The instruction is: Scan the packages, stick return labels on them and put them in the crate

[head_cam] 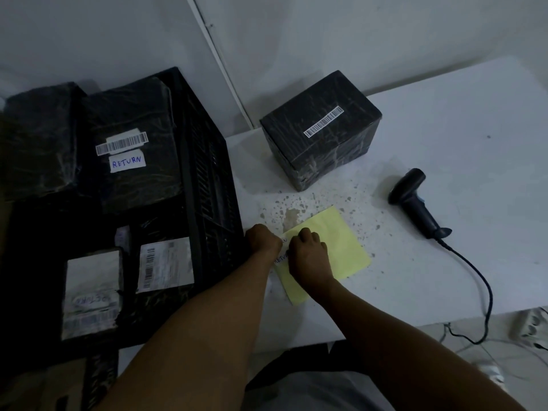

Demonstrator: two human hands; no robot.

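Note:
A black wrapped package point(321, 130) with a white barcode strip stands on the white table point(444, 161). In front of it lies a yellow backing sheet point(341, 247) with white return labels point(281, 259) along its left edge. My left hand point(262, 238) and my right hand point(308, 256) are both at that edge, fingers curled at the labels. The fingertips are hidden. A black crate point(207, 161) at the left holds several wrapped packages; one point(130, 143) carries a label reading RETURN.
A black handheld barcode scanner point(415, 200) lies on the table to the right, its cable point(480, 286) running off the front edge. The tabletop is stained around the sheet. A white wall stands behind. Cables and a power strip point(530, 324) lie on the floor at the right.

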